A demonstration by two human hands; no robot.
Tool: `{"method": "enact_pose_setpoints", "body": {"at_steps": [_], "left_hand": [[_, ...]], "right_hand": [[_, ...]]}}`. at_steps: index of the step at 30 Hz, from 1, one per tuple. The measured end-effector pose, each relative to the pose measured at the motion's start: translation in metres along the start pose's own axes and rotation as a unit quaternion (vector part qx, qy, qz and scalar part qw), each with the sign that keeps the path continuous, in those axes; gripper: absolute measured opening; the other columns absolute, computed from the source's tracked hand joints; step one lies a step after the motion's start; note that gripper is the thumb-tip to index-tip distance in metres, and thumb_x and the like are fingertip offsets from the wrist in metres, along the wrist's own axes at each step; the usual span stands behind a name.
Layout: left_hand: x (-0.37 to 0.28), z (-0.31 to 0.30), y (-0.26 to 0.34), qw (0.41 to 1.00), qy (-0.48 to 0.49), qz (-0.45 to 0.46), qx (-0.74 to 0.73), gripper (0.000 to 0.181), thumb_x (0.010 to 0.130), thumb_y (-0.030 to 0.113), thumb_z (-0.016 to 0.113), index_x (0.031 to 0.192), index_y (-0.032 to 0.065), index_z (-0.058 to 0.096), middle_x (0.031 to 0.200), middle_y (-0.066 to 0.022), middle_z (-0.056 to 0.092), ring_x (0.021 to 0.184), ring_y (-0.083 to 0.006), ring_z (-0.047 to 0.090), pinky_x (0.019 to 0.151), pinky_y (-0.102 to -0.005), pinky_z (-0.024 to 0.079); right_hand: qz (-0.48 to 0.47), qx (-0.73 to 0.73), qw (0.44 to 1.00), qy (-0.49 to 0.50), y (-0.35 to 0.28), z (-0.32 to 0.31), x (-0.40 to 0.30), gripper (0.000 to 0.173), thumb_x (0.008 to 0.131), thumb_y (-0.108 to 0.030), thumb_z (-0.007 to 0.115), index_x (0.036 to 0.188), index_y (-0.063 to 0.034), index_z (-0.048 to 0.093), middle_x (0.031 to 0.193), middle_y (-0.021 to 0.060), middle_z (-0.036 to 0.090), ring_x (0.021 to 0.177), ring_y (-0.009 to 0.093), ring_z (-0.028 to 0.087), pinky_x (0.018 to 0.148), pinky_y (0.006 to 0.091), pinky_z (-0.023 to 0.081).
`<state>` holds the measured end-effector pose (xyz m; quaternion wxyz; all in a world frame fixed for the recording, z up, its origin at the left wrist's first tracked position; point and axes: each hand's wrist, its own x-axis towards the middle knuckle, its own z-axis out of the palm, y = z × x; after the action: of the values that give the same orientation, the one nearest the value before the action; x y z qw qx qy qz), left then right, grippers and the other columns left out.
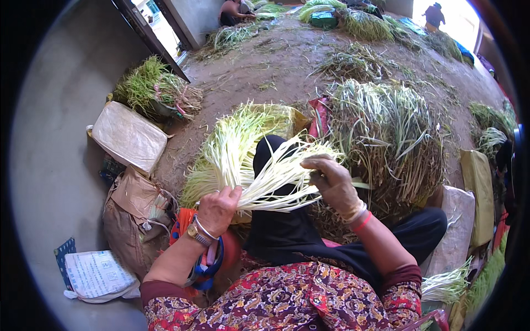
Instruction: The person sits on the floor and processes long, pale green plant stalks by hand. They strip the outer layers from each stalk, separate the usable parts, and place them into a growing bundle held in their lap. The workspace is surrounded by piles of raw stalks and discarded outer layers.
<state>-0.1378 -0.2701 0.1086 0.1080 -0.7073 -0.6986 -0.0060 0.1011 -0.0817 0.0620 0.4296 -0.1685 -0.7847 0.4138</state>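
My bare left hand (218, 210), with a watch and a bangle at the wrist, grips a bunch of long pale stalks (275, 188), probably blanched garlic chives. They fan out to the right over my dark trouser leg (273, 231). At their far side is my right hand (336, 186), in a thin soiled glove, its fingers bent at the loose stalks. Whether it pinches any is hidden; a pale leaf (361, 185) sticks out past it. Just beyond my left hand, a heap of yellow-green stalks (225, 153) lies by a yellow sack (285, 118).
A large stack of untrimmed leafy stalks (383, 132) stands ahead right. A wrapped block (129, 134) and a brown sack (134, 223) are on the left, orange ties (186, 221) closer in. Trimmed stalks (447, 285) lie at right. Two people (234, 13) are far off.
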Motion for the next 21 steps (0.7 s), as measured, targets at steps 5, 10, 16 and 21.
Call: {"method": "enact_pose_setpoints", "body": {"at_steps": [5, 10, 16, 21], "left_hand": [[-0.001, 0.010, 0.001, 1.000, 0.018, -0.017, -0.001, 0.028, 0.083, 0.007, 0.054, 0.110, 0.0062, 0.061, 0.080, -0.0112, 0.058, 0.068, -0.0301, 0.063, 0.059, -0.0404, 0.050], [0.001, 0.015, 0.005, 0.998, 0.061, -0.024, 0.008, 0.027, 0.083, 0.010, 0.057, 0.110, 0.0081, 0.062, 0.079, -0.0084, 0.057, 0.063, -0.0269, 0.062, 0.056, -0.0385, 0.050], [0.020, 0.007, 0.019, 0.995, 0.100, -0.024, -0.012, 0.029, 0.085, 0.010, 0.056, 0.114, 0.0084, 0.062, 0.079, -0.0077, 0.057, 0.064, -0.0267, 0.061, 0.056, -0.0387, 0.050], [0.028, 0.014, 0.024, 0.995, 0.084, -0.009, -0.050, 0.029, 0.085, 0.011, 0.057, 0.113, 0.0077, 0.062, 0.080, -0.0076, 0.059, 0.068, -0.0259, 0.063, 0.058, -0.0382, 0.050]], "right_hand": [[0.017, -0.106, 0.991, -0.080, 0.026, 0.017, -0.014, 0.020, 0.085, -0.006, 0.065, 0.104, -0.0037, 0.064, 0.095, 0.0176, 0.065, 0.091, 0.035, 0.065, 0.077, 0.0375, 0.051], [0.118, -0.064, 0.981, -0.137, 0.015, 0.013, -0.036, 0.013, 0.088, -0.018, 0.064, 0.094, -0.0070, 0.063, 0.074, 0.0182, 0.065, 0.070, 0.038, 0.064, 0.062, 0.0430, 0.051], [0.307, 0.098, 0.938, -0.125, 0.004, -0.002, -0.049, 0.022, 0.087, -0.016, 0.068, 0.105, -0.0047, 0.063, 0.066, 0.0063, 0.063, 0.056, 0.012, 0.058, 0.054, 0.0308, 0.048], [0.226, -0.015, 0.972, -0.059, 0.015, -0.005, -0.042, 0.020, 0.084, -0.019, 0.072, 0.097, -0.0058, 0.065, 0.066, 0.0121, 0.062, 0.057, 0.022, 0.061, 0.055, 0.0340, 0.047]]}}
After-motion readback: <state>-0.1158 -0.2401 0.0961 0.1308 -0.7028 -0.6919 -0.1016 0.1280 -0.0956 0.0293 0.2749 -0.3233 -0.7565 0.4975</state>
